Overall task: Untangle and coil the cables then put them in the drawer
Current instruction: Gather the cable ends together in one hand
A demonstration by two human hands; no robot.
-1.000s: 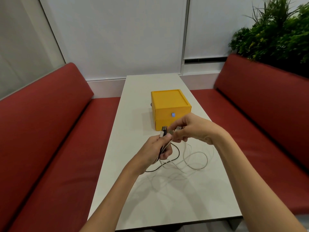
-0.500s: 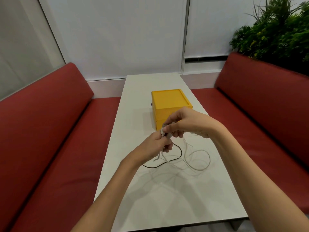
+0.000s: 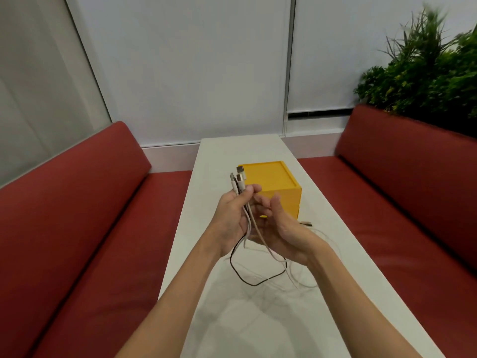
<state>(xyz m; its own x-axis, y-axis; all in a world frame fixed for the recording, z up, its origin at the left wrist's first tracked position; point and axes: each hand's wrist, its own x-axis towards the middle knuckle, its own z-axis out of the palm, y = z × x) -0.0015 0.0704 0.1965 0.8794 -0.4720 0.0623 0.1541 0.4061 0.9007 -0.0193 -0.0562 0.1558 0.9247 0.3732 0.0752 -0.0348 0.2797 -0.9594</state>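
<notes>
Just in front of the yellow box (image 3: 273, 177), the left hand (image 3: 232, 218) pinches the cables (image 3: 241, 177) below their plugs with curled fingers. The right hand (image 3: 284, 233) sits alongside, fingers loosely spread. Cable loops trail onto the counter (image 3: 258, 326).

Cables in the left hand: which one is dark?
The black cable: it makes the wide loop at the bottom. The white cable and the beige cable are pale.
</notes>
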